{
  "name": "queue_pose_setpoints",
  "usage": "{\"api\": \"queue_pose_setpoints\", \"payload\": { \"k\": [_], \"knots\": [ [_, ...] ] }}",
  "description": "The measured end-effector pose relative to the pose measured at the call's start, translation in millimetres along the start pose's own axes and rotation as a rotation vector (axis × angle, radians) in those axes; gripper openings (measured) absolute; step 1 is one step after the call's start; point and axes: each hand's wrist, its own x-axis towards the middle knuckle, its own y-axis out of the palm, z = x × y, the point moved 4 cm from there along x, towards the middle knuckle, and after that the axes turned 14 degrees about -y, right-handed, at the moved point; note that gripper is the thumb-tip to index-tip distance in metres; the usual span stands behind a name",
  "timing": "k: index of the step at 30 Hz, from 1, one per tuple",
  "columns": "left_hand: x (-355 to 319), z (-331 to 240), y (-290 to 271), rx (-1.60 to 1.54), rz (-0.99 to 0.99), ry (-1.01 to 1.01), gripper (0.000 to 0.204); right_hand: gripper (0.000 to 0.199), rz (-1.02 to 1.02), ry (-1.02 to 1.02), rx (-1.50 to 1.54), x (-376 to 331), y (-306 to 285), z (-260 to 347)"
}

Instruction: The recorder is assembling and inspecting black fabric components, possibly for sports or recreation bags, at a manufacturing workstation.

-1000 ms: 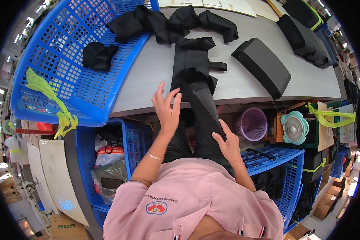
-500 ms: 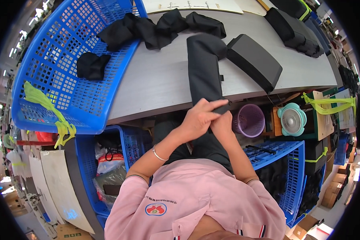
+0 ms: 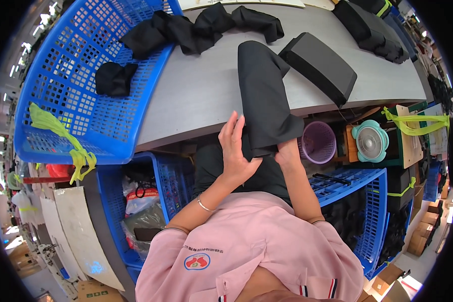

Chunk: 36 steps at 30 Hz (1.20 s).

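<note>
A long black fabric sleeve (image 3: 264,95) lies over the table's front edge, its near end hanging toward my lap. My right hand (image 3: 288,152) reaches into or under the sleeve's near end, and the cloth hides its fingers. Along the sleeve's left side, my left hand (image 3: 236,151) has its fingers stretched out and its thumb apart, close to the near end. I cannot tell whether it touches the cloth. To the right of the sleeve's far part, a dark block with a black rim (image 3: 319,65) rests on the table.
A large blue basket (image 3: 151,108) stands at the left, with a black cloth piece (image 3: 115,79) inside. Crumpled black cloth pieces (image 3: 201,30) stretch from it across the grey table (image 3: 186,95). Below the table's right side are a purple bin (image 3: 318,142), a small fan (image 3: 371,142) and a blue crate (image 3: 352,183).
The sleeve's near end has widened and moved toward me. My hands, together before, are now apart: the left has opened beside the cloth, and the right's fingers have gone out of sight at the sleeve's end.
</note>
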Motion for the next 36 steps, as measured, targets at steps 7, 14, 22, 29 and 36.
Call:
{"api": "queue_pose_setpoints", "payload": {
  "k": [7, 14, 22, 29, 36],
  "knots": [
    [12, -6, 9, -0.252, -0.130, -0.161, 0.068, 0.042, -0.003, 0.000, 0.081, -5, 8, 12],
    [8, -13, 16, -0.293, -0.125, -0.142, 0.062, 0.041, -0.027, 0.041, 0.250, -5, 1, 1],
    [1, -10, 18, -0.276, -0.119, -0.130, 0.066, 0.039, -0.021, -0.061, 0.205, -7, 1, -6],
    [-3, -2, 11, -0.265, -0.078, -0.093, 0.070, 0.042, -0.070, -0.082, 0.219, -5, -18, -28],
    [-8, 23, 5, -0.196, -0.015, -0.141, 0.061, 0.050, 0.052, -0.362, -0.118, 3, -26, -35]
  ]
}}
